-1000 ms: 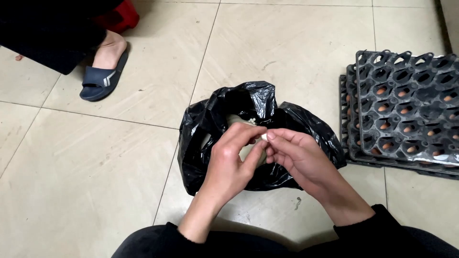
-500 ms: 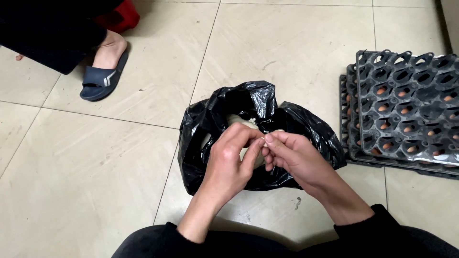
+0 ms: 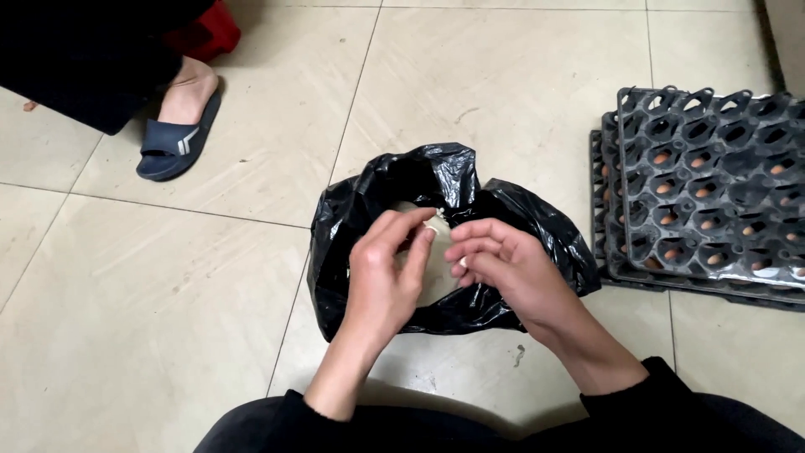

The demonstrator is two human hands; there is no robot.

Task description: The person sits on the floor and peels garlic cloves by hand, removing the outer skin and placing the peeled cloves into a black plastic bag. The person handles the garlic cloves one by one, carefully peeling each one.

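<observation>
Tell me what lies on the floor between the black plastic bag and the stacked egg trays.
Nothing: the head view shows only a narrow strip of bare floor tile between the black plastic bag and the stacked egg trays.

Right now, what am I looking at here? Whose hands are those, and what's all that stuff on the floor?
The picture comes from a camera worn on a person's head, looking down, so the two hands belong to that person. The left hand and the right hand meet over an open black plastic bag lying on a tiled floor. Between the fingertips is a small pale thing; it is too hidden to tell what it is. On the right stands a stack of dark egg trays with brown eggs showing through the holes. At the top left is another person's foot in a blue slipper, with something red behind it.
</observation>
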